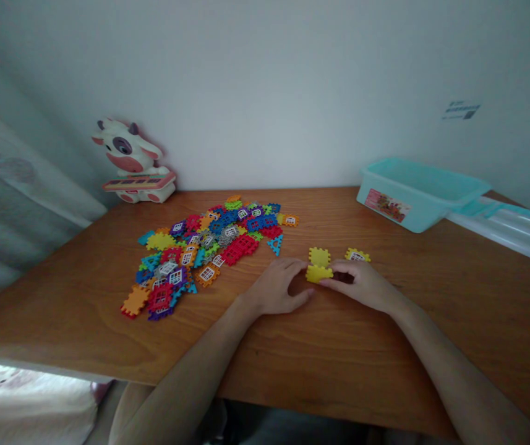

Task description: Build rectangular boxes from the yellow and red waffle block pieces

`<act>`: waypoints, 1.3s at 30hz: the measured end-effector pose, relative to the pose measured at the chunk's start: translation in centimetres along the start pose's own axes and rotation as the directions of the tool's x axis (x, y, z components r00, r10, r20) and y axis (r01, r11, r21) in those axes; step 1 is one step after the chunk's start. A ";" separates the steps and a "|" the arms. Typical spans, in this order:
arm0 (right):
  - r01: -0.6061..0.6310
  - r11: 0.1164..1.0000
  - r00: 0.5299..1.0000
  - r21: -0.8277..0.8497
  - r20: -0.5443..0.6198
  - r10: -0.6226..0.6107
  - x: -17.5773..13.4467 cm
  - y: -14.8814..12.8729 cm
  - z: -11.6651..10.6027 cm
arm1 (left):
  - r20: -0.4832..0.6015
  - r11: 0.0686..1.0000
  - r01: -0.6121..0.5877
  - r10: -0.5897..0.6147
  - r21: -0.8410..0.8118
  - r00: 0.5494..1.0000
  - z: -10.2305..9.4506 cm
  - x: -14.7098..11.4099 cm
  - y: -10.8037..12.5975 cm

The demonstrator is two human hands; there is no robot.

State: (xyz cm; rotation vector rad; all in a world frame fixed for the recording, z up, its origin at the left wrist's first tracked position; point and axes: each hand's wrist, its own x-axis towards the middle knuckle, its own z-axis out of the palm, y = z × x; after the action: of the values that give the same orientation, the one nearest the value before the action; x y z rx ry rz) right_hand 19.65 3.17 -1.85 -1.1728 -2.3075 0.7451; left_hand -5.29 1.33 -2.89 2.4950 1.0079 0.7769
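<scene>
Two yellow interlocking building tiles with notched edges are in front of me, a back tile (320, 256) and a front tile (319, 274) that meet at an edge. The front one looks tilted up. My right hand (362, 283) pinches this front tile at its right side between thumb and fingers. On the left, my left hand (281, 286) has its thumb and fingers apart, fingertips close to the tiles' left edge; whether they touch is unclear. Just behind my right hand lies a yellow window tile (357, 254) with a white lattice.
A heap of colourful interlocking tiles (209, 238) spreads over the left-middle of the wooden table (83, 296). At the back left sits a toy cow with a keyboard (137, 167). A turquoise bin (420, 191) stands at the back right, a clear lid (510, 225) beside it.
</scene>
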 end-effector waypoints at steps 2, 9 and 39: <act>0.016 1.000 1.000 0.008 0.009 -0.016 0.0 -0.2 0.0 | -0.006 1.000 0.001 -0.001 0.008 1.000 0.3 0.1 -0.3; 0.069 0.993 0.997 -0.099 -0.028 -0.072 0.1 -0.2 0.4 | -0.026 0.999 -0.036 0.036 0.001 0.999 0.9 0.5 -1.0; -0.451 0.881 0.850 -0.146 -0.370 0.374 -1.2 5.0 -2.8 | -0.121 0.999 0.007 -0.011 -0.037 0.993 1.9 0.9 -0.5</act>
State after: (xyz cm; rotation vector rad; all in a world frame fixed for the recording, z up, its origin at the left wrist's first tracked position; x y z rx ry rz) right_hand 24.98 5.36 -3.08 -1.7915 -1.9092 0.3778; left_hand -3.89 2.14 -4.28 2.4352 1.0346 0.9458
